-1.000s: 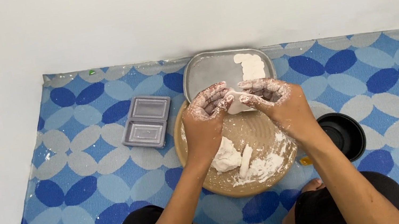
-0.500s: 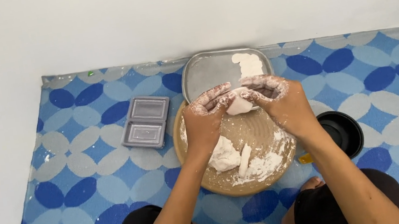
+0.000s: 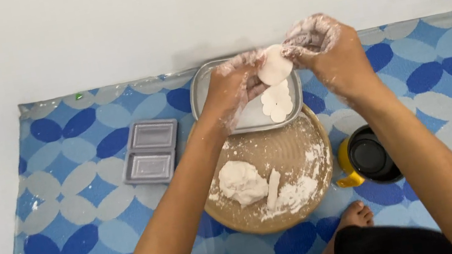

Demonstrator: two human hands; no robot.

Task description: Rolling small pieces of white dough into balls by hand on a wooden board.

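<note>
Left hand and right hand, floured, pinch a flat dough disc together above the metal tray near the mat's far edge.

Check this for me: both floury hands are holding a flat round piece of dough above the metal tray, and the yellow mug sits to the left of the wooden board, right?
Not quite. In the head view the yellow mug sits right of the wooden board, not left. The rest holds: left hand and right hand hold the dough round above the metal tray.

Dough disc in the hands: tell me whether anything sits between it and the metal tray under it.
Nothing visible does. Both hands, left hand and right hand, hold the dough disc directly above the metal tray, beside the flat discs already lying there.
</note>
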